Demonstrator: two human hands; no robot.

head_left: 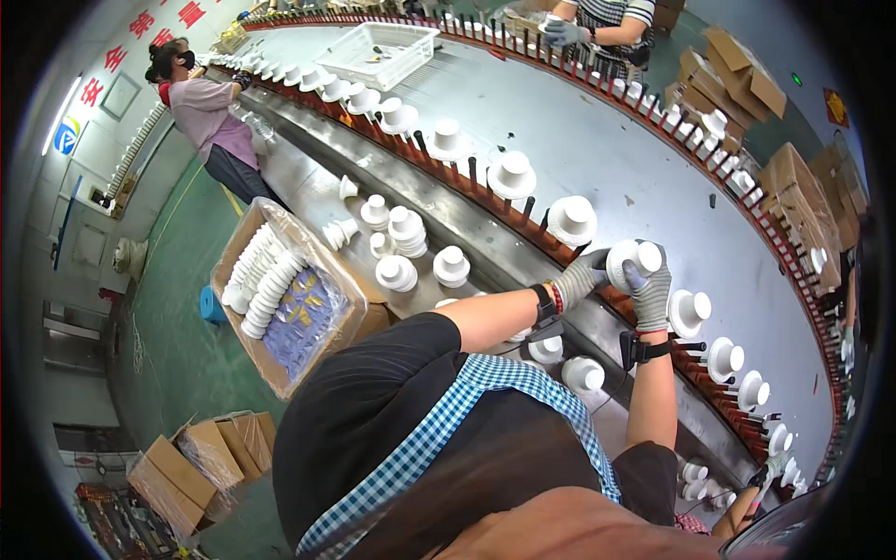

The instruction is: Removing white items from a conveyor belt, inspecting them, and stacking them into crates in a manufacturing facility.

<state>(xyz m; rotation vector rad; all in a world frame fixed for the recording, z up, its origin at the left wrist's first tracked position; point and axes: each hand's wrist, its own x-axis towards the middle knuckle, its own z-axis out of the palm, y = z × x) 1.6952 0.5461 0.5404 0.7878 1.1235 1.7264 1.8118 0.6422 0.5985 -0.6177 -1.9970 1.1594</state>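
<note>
Both of my hands wear grey gloves and are out over the conveyor's near rail. A white round piece (627,267) with a wide flange and a narrower cylindrical top is between them. My right hand (651,291) wraps round its right side, thumb on the front. From the left, my left hand (581,278) closes against the flange; its fingertips are partly hidden behind the piece. Similar white pieces sit along the rail, one (572,221) just beyond my left hand and another (690,313) to the right of my right hand.
Stacked white pieces (406,231) stand on the metal bench (485,271). An open carton (359,313) with rows of them is at my left. A white crate (378,56) lies inside the curved line. One person (210,121) works far left, another (611,33) across; a gloved hand (773,467) shows lower right.
</note>
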